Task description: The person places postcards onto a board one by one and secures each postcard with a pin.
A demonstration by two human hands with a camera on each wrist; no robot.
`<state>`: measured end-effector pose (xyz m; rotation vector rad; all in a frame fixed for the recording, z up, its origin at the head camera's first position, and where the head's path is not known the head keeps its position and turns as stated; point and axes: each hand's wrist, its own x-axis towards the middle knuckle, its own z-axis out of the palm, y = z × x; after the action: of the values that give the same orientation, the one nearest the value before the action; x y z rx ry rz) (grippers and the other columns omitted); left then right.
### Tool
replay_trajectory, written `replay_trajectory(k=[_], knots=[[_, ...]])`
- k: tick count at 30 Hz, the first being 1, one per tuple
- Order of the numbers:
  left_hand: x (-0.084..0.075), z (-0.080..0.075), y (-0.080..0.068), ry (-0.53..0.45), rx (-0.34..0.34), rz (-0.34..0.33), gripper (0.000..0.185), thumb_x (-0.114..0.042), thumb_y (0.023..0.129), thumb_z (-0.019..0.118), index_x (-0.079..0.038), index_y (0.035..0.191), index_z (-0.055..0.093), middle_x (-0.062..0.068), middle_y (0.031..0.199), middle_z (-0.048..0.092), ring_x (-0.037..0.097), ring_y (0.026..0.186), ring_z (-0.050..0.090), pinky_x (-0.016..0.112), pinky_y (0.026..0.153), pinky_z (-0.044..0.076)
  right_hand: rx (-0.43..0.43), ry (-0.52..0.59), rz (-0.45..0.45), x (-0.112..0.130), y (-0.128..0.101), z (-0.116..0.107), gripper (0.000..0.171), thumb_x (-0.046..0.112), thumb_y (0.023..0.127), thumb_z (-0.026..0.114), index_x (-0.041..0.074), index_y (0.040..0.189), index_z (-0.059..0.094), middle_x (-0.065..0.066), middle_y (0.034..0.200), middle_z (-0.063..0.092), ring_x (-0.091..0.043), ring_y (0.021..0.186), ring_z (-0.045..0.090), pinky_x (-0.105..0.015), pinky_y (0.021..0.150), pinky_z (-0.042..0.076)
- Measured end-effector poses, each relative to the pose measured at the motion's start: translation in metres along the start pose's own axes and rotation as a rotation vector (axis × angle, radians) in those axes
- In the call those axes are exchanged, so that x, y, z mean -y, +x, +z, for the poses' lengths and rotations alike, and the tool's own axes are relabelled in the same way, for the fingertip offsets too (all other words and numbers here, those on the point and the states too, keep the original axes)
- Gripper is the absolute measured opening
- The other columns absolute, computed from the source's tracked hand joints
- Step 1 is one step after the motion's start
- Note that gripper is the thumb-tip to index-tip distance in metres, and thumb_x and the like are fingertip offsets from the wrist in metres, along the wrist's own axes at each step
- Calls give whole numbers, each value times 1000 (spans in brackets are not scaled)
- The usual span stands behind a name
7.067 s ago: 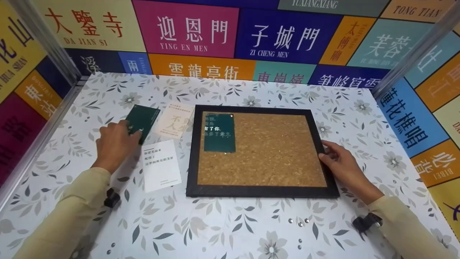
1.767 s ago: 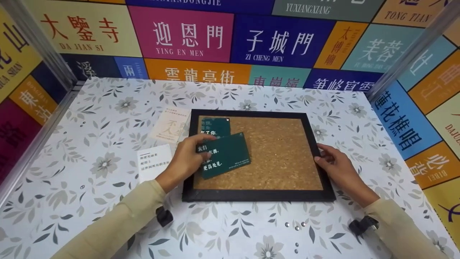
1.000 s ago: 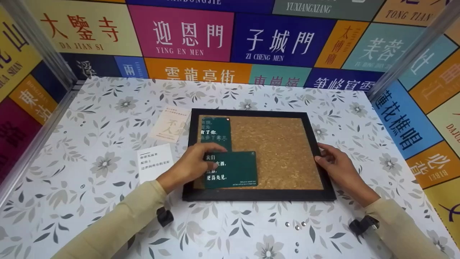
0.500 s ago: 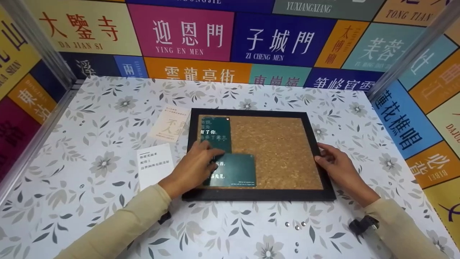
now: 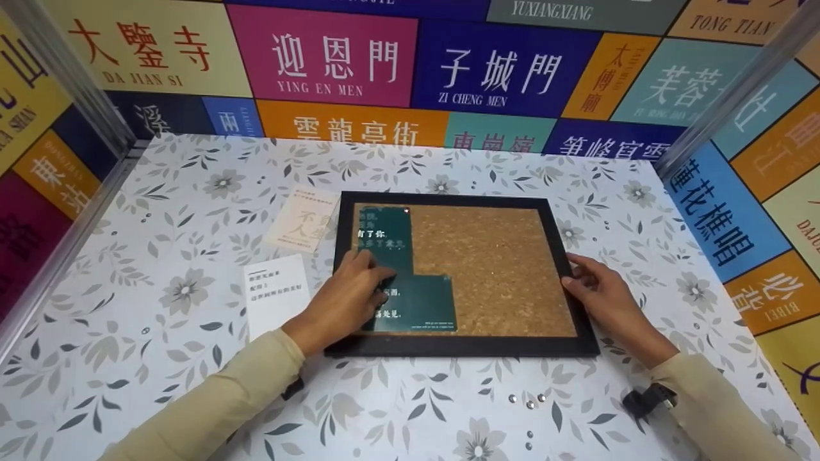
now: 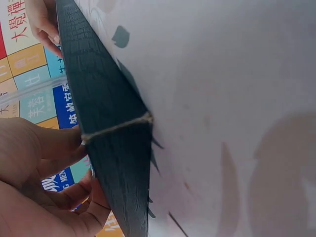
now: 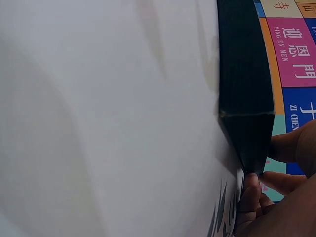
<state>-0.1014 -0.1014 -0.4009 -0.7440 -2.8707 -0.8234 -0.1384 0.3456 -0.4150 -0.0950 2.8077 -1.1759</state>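
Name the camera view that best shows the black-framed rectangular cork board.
The head view: it shows the black-framed rectangular cork board nearly whole from above, the left hand covering part. Each wrist view shows only its black outer sides meeting at a corner, no cork.

Brightly, fairly evenly lit in head view; dimmer in both wrist views, blurred over the desk (image 7: 123,108) close by.
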Motion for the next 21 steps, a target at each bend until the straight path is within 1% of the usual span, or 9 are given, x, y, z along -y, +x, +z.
replay_trajectory(k=[5, 13, 15, 21], knots=[[0, 1, -1, 15, 6, 4, 35, -3, 101, 78, 3, 135, 75, 18, 117, 61, 37, 113, 53, 50, 99, 56, 2, -5, 7, 0, 1, 0, 59, 23, 113, 64, 3, 166, 47, -23, 135, 63, -24, 112, 57, -18, 83, 48], [0, 2, -2, 45, 4, 19, 35, -1, 100, 77, 1, 135, 75, 17, 118, 61, 37, 113, 53, 49, 98, 57, 8, 17, 2, 0, 0, -1, 59, 22, 114, 64, 2, 166, 46, -22, 135, 63, -22, 109, 57, -17, 82, 49], [0, 2, -2, 61, 2, 19, 35, -2, 100, 77, 0, 135, 76, 16, 118, 61, 36, 113, 52, 48, 98, 57, 6, 20, -1, 0, 0, 0, 59, 22, 114, 64, 2, 166, 46, -22, 135, 63, -21, 109, 57, -17, 82, 49], [0, 5, -3, 128, -5, 35, 28, -6, 104, 75, -3, 131, 78, 15, 115, 59, 35, 109, 50, 47, 93, 57, 0, 32, -4, 0, 0, 0, 59, 20, 113, 65, 0, 165, 47, -23, 134, 63, -16, 106, 57, -17, 80, 50]])
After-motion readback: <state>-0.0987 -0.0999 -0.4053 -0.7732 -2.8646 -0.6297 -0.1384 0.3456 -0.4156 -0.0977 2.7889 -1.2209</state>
